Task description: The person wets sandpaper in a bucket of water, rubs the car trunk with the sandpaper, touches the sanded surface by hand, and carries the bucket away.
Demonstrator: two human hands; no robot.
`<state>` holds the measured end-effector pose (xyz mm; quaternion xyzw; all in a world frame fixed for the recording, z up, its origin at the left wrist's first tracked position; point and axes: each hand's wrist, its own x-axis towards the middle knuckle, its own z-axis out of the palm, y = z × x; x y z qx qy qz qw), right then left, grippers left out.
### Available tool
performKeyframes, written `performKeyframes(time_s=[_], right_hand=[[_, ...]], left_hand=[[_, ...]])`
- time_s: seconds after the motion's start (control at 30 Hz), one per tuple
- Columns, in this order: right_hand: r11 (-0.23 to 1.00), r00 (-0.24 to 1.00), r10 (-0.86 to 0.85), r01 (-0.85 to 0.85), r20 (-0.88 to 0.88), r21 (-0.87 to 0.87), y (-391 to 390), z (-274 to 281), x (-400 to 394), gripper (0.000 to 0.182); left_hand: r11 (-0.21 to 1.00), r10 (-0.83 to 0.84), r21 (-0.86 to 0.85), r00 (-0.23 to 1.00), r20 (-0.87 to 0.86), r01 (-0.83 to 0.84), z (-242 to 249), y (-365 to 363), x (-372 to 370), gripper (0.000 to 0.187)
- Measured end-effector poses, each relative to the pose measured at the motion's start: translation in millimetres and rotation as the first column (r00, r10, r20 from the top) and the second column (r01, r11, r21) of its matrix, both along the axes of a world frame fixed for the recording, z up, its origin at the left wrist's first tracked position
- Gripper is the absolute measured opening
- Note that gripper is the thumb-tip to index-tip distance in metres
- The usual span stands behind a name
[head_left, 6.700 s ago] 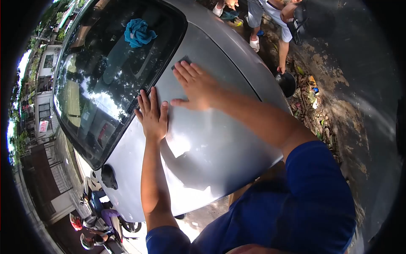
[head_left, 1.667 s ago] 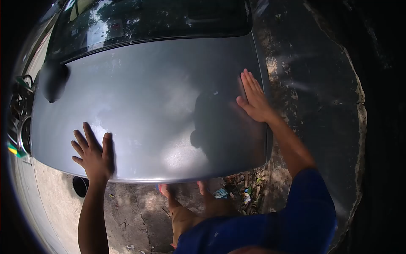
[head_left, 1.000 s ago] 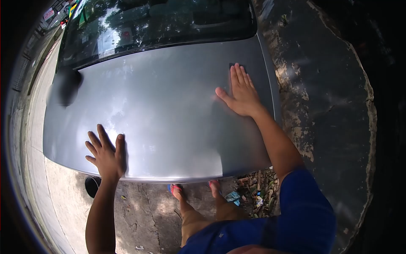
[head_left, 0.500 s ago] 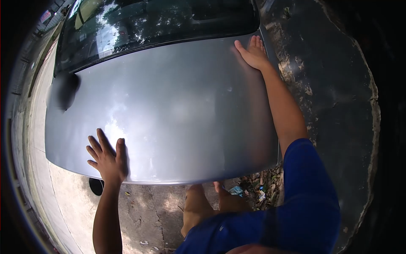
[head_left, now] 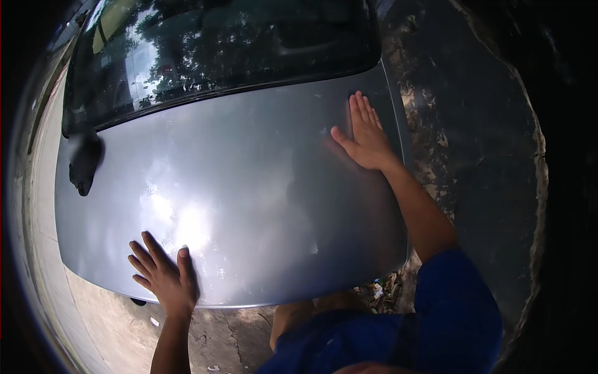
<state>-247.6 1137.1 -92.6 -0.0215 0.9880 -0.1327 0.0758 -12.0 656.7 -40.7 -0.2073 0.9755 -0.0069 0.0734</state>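
Both hands lie flat and open, fingers spread, gripping nothing. Left hand (head_left: 163,277) presses palm-down on one silver car hood (head_left: 249,199) near its front edge, toward the front-left corner. Right hand (head_left: 365,137) presses flat near the hood's right edge, close to the rear-right corner, well apart from the left. One windshield (head_left: 212,56) runs along the hood's rear edge. One dark side mirror (head_left: 84,162) shows at the hood's left edge. Blue sleeve (head_left: 458,311) covers the right upper arm.
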Motion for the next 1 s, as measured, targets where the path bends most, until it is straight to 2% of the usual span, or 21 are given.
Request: performKeyframes(time_s=[0.03, 0.07, 0.17, 0.2, 0.3, 0.33, 0.4, 0.43, 0.5, 0.57, 0.67, 0.73, 0.8, 0.87, 0.9, 0.97, 1.0], right_hand=[[0.998, 0.999, -0.036, 0.035, -0.016, -0.054, 10.0, -7.2, -13.0, 0.121], [0.979, 0.984, -0.173, 0.168, -0.043, -0.116, 18.1, -4.8, -45.1, 0.121], [0.985, 0.985, -0.172, 0.171, -0.025, -0.038, -7.6, -2.7, -23.7, 0.121], [0.998, 0.999, 0.026, -0.023, -0.042, 0.051, -25.5, -3.2, 15.5, 0.122], [0.983, 0.983, 0.18, -0.178, -0.04, 0.046, -20.5, 7.6, 40.2, 0.126], [0.999, 0.999, 0.021, -0.022, -0.042, -0.029, -2.3, -3.7, 35.4, 0.126], [0.959, 0.965, -0.247, 0.23, -0.087, -0.166, 41.0, -18.0, -40.8, 0.127], [0.986, 0.987, -0.133, 0.122, -0.092, -0.11, 19.6, -4.0, -21.7, 0.126], [0.995, 0.991, 0.103, -0.102, -0.087, 0.022, -34.8, 7.6, 67.1, 0.123], [0.876, 0.878, 0.477, -0.472, -0.039, 0.1, -84.3, 31.9, 183.8, 0.118], [0.92, 0.918, 0.39, -0.391, -0.073, -0.008, -46.8, 38.2, 219.6, 0.11], [0.983, 0.979, 0.171, -0.177, -0.114, -0.046, -4.0, 16.3, 208.0, 0.104], [0.998, 0.991, 0.06, -0.062, -0.12, -0.009, -10.5, 12.7, 227.9, 0.099], [0.999, 0.993, 0.045, -0.042, -0.106, 0.034, -32.1, 15.5, 263.2, 0.099], [0.991, 0.985, 0.129, -0.125, -0.115, 0.038, -51.9, 22.7, 273.6, 0.099], [0.961, 0.954, 0.274, -0.268, -0.119, 0.064, -105.1, 39.5, 301.8, 0.1], [0.931, 0.923, 0.364, -0.361, -0.128, 0.043, -139.9, 44.2, 302.5, 0.099]], left_hand=[[1.0, -0.012, 0.005, 1.0, 0.007, 0.012, 2.4, -3.8, 6.1, 0.1], [1.0, -0.02, -0.018, 0.999, -0.028, 0.02, 2.7, -1.7, 6.3, 0.094], [0.999, -0.027, -0.022, 0.999, -0.034, 0.027, 2.1, -2.9, 6.9, 0.093], [0.999, -0.035, -0.032, 0.998, -0.053, 0.033, -1.0, -2.5, 3.7, 0.093], [0.999, -0.024, -0.033, 0.999, -0.022, 0.023, -0.1, -3.2, 6.1, 0.097], [0.999, -0.024, -0.027, 1.0, -0.003, 0.024, 5.3, -3.6, 5.6, 0.097], [1.0, -0.001, -0.02, 1.0, -0.02, 0.0, 3.6, -1.1, 5.0, 0.097], [1.0, 0.006, -0.03, 1.0, -0.018, -0.007, 5.9, 1.1, 5.1, 0.097], [0.999, 0.016, -0.049, 1.0, -0.02, -0.017, 5.6, 1.9, 4.7, 0.097], [1.0, 0.016, -0.023, 0.999, -0.047, -0.017, 8.6, 4.6, 5.8, 0.098], [0.999, 0.033, -0.023, 0.999, -0.022, -0.033, 13.7, 9.4, 2.9, 0.1], [1.0, 0.014, -0.019, 0.999, -0.041, -0.015, 12.0, 5.6, 7.2, 0.102], [1.0, 0.022, -0.008, 0.999, -0.047, -0.023, 12.4, 0.9, 10.3, 0.102], [1.0, 0.006, -0.008, 0.999, -0.037, -0.006, 14.7, -0.3, 10.3, 0.102], [1.0, -0.001, 0.018, 0.997, -0.072, 0.002, 10.2, -2.6, 11.0, 0.103], [0.999, -0.01, 0.049, 0.985, -0.173, 0.019, 16.2, -0.5, 17.8, 0.093], [0.988, -0.05, 0.129, 0.958, -0.283, 0.089, 10.9, -3.4, 19.2, 0.082]])
